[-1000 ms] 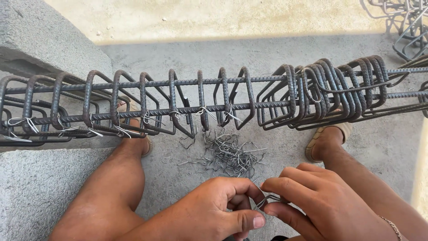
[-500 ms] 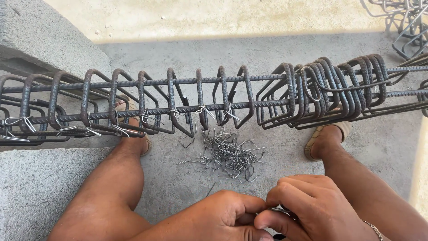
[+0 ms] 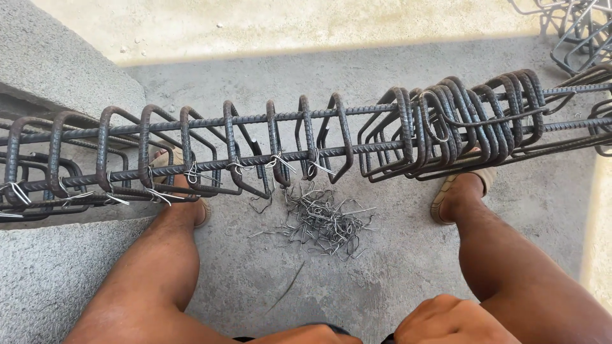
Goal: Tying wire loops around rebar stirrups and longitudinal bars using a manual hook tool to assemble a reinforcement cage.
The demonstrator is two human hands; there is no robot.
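Observation:
A long rebar cage (image 3: 306, 130) lies across the view in front of my knees. Its square stirrups are spaced out on the left and bunched together (image 3: 459, 121) on the right. Thin wire ties (image 3: 277, 162) bind several stirrups to the lower bar. A loose pile of bent tie wires (image 3: 325, 220) lies on the concrete between my feet. My right hand (image 3: 446, 322) is at the bottom edge with its fingers curled in; what it holds is hidden. Only a sliver of my left hand (image 3: 299, 334) shows beside it.
My sandalled feet (image 3: 191, 207) (image 3: 456, 194) stand under the cage on either side of the wire pile. A grey concrete block (image 3: 57, 70) supports the cage at the left. More bent rebar (image 3: 574, 32) lies at the top right. Sunlit sandy ground runs along the far edge.
Both hands have dropped toward the bottom edge, mostly out of view. The short wire piece they worked between their fingers no longer shows. The cage and pile have not moved.

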